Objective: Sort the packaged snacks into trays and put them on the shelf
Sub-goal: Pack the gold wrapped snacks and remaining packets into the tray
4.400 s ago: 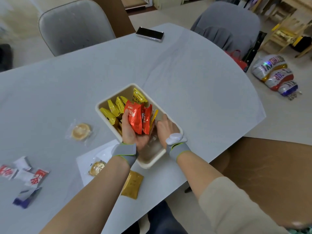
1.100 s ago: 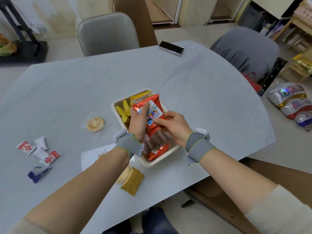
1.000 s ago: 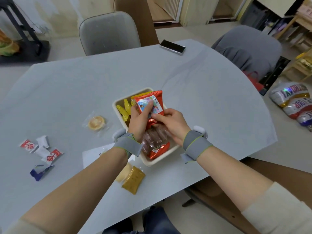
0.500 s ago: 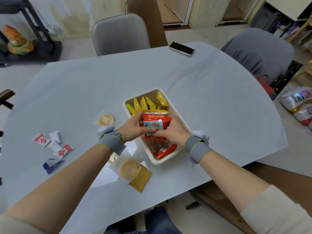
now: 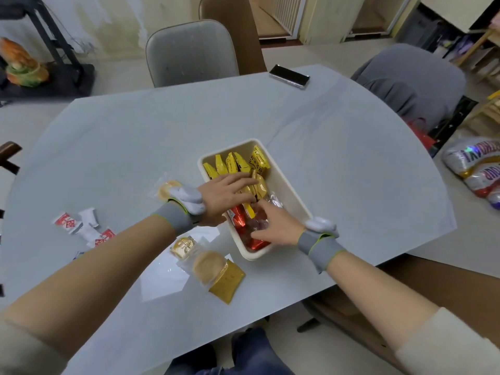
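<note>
Here, a cream rectangular plastic tray (image 5: 292, 196) is sitting near the middle of a pale grey oval table (image 5: 135, 136), and both hands are reaching into it. Yellow snack packets (image 5: 235, 163) are standing in a row at the tray's far end, red foil snack packets (image 5: 239, 219) are lying at its near end, and a clear wrapped snack (image 5: 273, 198) is lying between the two hands. The left hand (image 5: 224, 196) is coming in over the tray's left rim, its fingers stretched out flat and resting on the yellow packets without gripping anything. The right hand (image 5: 276, 226) is lying over the tray's near end, fingers spread loosely on the red packets; whether it is pinching one cannot be told.

Just left of the tray, round golden biscuits in clear wrappers (image 5: 208, 266) are lying on the table, one overlapping a flat gold sachet (image 5: 228, 280), with another round biscuit (image 5: 166, 186) behind the left wrist. Further left of the tray, small red-and-white sachets (image 5: 81, 223) are lying scattered. Beyond the tray, a black phone (image 5: 289, 76) is lying at the table's far edge, beside a grey upholstered chair (image 5: 189, 50). To the tray's right, shiny foil bags (image 5: 476, 169) are lying on the floor.

Both forearms are bare, each wearing a grey wristband (image 5: 319, 247) with a white device on it.
</note>
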Tool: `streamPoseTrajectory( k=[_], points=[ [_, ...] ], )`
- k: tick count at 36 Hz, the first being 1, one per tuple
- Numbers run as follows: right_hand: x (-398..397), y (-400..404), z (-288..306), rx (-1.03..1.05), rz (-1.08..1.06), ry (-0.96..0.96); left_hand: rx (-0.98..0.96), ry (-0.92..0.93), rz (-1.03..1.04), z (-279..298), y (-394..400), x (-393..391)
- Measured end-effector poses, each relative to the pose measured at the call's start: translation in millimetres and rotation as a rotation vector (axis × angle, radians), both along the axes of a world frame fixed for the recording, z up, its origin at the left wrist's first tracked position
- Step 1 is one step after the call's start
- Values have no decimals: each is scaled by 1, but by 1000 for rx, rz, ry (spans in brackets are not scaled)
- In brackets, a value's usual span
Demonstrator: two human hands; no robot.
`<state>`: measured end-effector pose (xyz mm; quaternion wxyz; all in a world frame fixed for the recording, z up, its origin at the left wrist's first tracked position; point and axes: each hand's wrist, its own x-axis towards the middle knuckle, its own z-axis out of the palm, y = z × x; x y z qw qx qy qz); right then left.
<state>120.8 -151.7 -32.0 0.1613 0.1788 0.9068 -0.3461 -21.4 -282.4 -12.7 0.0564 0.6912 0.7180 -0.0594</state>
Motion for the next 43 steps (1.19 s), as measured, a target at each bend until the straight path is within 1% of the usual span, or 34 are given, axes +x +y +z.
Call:
streamPoseTrajectory(
  k=[2, 5, 10, 12, 15, 16, 18, 22, 25, 27, 30, 34, 37, 39, 43],
  points=[
    [3, 16, 4, 81, 87, -61, -107, 49, -47, 5, 6, 4],
    [5, 23, 5, 164, 209, -166, -183, 69, -58, 8, 13, 8],
    [-2, 15, -6, 301, 325, -186, -281, 36, -58, 8, 23, 8],
    [-5, 12, -6, 349, 361, -182, -314, -60, -16, 9, 25, 5],
    [-3, 16, 2, 363, 365, -146, -319, -267, 79, 17, 30, 1],
    [-1, 20, 5, 365, 355, -112, -321, -324, 104, 19, 31, -1],
    [6, 29, 16, 352, 315, -54, -340, -376, 132, 23, 34, -5],
    [22, 46, 37, 248, 208, 1, -307, -371, 145, 30, 42, -11],
    [29, 49, 45, 172, 104, 34, -159, -370, 203, 40, 51, -16],
    [31, 46, 46, 166, 32, 60, -43, -404, 222, 45, 60, -19],
    [24, 29, 43, 204, -36, 141, 10, -439, 237, 49, 68, -21],
    [5, 4, 35, 330, -56, 190, 19, -470, 227, 49, 76, -19],
    [-11, -12, 21, 374, -100, 169, 9, -487, 235, 49, 77, -19],
    [-18, -20, 11, 346, -140, 134, -24, -488, 229, 47, 75, -19],
    [-19, -23, 4, 148, -228, 116, -94, -455, 225, 44, 67, -20]
  ],
)
